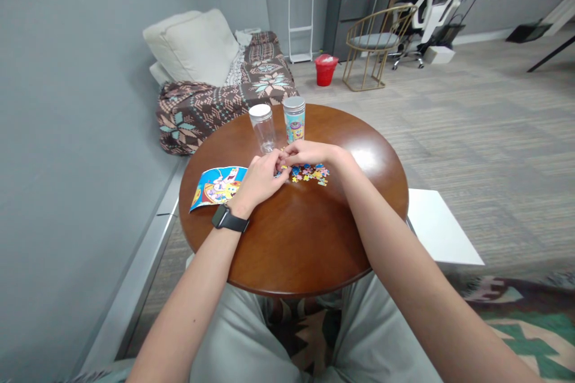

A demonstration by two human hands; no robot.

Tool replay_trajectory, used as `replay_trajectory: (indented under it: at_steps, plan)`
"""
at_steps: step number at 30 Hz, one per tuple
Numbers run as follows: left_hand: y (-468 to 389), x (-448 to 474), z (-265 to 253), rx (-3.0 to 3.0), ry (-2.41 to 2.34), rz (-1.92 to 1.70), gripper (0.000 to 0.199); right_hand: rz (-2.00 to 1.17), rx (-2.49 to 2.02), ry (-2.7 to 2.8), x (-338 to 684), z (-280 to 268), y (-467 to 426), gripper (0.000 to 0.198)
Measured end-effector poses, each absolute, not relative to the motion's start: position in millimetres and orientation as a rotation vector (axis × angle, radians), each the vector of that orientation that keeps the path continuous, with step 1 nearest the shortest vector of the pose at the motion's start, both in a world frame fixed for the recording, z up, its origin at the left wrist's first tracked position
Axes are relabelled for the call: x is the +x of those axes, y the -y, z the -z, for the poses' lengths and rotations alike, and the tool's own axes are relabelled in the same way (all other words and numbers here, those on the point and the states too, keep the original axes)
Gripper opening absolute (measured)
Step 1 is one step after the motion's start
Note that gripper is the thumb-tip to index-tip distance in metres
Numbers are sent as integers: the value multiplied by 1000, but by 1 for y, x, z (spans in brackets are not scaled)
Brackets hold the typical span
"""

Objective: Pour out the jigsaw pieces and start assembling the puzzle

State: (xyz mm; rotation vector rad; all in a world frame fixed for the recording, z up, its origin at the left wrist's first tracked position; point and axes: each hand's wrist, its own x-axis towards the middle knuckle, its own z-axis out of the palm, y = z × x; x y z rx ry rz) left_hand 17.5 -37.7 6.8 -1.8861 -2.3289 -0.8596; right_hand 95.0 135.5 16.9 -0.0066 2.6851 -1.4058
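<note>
your left hand [263, 176] and right hand [309, 152] pinch small puzzle pieces [309, 173] together just before the clear jar [263, 127]; a careless elbow could sweep loose pieces off the round table [296, 239].

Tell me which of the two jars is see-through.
The left jar, white-lidded; the right jar has a colourful cartoon print and a silvery lid.

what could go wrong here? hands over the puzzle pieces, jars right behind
1. Both hands work close in front of the clear jar and printed jar; a reach forward might tip one.
2. The loose puzzle pieces are small; a sweep of the wrist could scatter them off the round table.
</note>
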Motion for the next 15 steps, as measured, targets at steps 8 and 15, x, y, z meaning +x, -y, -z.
replay_trajectory:
  at_steps: [8, 15]
  plan:
    - [38, 18, -8, -1878, 2344, 864, 13, 1431, -10, -2676, 97, -20, -134, 24]
    - [37, 16, -6, -1875, 2351, 872, 16, 1353, -24, -2755, 96, -21, -135, 24]
